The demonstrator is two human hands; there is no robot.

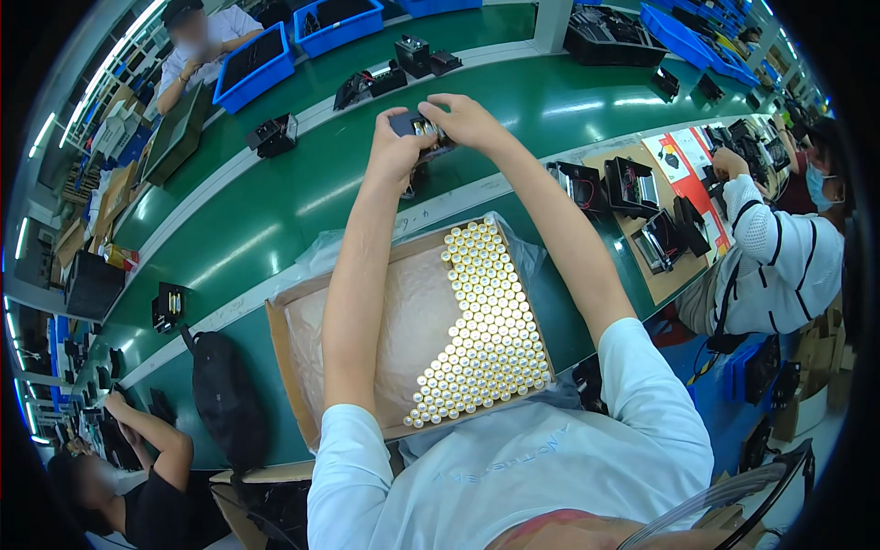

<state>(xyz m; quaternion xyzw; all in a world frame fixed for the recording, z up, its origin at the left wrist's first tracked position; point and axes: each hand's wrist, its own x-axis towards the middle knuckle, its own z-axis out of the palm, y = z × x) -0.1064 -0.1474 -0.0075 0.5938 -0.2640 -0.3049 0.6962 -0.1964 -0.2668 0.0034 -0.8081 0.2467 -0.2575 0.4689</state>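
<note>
My left hand [396, 147] and my right hand [463, 119] are stretched out over the green conveyor belt [275, 197]. Both grip a small black plastic housing [414, 126], with a few pale cylindrical cells showing inside it between my fingers. Below my forearms lies a shallow cardboard box [291, 353] lined with clear plastic. Its right half is packed with several rows of upright yellow-white battery cells [486, 330]; its left half is bare liner.
More black housings [272, 134] ride the belt. Blue bins [257, 64] stand at the far side. A person in a striped top [779, 257] works at the right, another person [137, 477] at the lower left, a third [197, 41] across the belt. A black bag [225, 394] lies left of the box.
</note>
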